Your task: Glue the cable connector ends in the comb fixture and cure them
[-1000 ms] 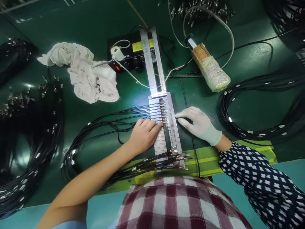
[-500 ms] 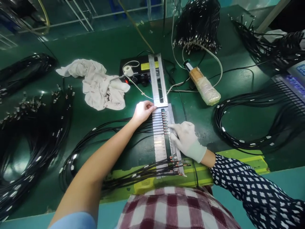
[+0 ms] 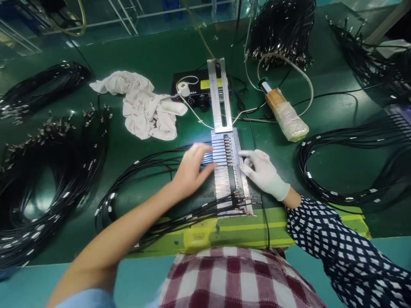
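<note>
A slotted metal jig point(image 3: 222, 177) lies on the green table, with several black cables laid across its upper slots and their stripped connector ends point(image 3: 229, 152) lined up over the opening. Its hinged metal frame point(image 3: 214, 98) is folded back, away from me. My bare left hand point(image 3: 192, 169), slightly blurred, is at the jig's left edge over the cables, thumb and fingers apart. On the jig's right rail rests the index finger of my gloved right hand point(image 3: 261, 171), beside the connector ends; nothing shows in its grasp. A loose bunch of cables point(image 3: 199, 216) crosses the jig's near end.
Behind the jig sits a black control box point(image 3: 195, 92) with a crumpled white cloth point(image 3: 149, 109) to its left. A wrapped handheld tool point(image 3: 284, 113) lies right of the box. Cable bundles point(image 3: 54, 171) fill the left side; a coil point(image 3: 334, 171) lies right.
My left hand has left the frame's hinged end, come nearer to me along the jig's left edge, and spread its fingers. My right hand has shifted slightly along the right rail.
</note>
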Demonstrator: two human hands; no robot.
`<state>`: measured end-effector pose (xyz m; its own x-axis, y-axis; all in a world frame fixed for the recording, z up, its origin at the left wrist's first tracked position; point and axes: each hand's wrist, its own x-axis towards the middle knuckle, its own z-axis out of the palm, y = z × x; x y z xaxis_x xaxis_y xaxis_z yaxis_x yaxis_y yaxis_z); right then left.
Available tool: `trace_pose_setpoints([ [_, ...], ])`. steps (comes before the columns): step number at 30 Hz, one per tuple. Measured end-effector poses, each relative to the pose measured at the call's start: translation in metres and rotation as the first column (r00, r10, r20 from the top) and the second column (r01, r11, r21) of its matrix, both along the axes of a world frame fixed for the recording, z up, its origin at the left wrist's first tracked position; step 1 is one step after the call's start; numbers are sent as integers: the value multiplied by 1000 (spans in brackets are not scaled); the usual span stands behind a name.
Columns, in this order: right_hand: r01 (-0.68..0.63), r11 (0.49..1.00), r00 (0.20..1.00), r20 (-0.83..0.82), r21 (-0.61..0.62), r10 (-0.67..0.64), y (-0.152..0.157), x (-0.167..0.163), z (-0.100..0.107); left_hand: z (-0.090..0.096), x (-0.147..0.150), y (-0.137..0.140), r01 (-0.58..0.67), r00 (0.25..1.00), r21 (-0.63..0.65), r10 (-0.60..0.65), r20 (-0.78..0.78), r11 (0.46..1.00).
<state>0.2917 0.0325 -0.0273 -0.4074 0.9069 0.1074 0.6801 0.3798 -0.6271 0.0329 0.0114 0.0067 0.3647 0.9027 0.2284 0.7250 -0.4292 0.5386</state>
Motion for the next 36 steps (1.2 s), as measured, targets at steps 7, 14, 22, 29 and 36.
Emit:
trace_pose_setpoints([
  [7,43,999,998,-41,-9,-44,5,1,-5,-31,-68,-187,-242,865,60,244,-438,968],
  [14,64,998,998,-5,-8,-64,5,-2,-5,-47,-139,-131,-30,937,8,31,-347,1000],
  [22,74,997,997,-30,11,-74,3,-4,-3,-37,-162,-6,293,869,-47,-287,-403,955],
  [29,69,997,998,-3,17,-69,2,-4,0,-20,-96,-67,127,975,-277,-171,-140,952],
  [36,18,999,1000,-13,-33,-19,-1,0,4,3,-86,-69,13,980,-426,-97,-175,904],
])
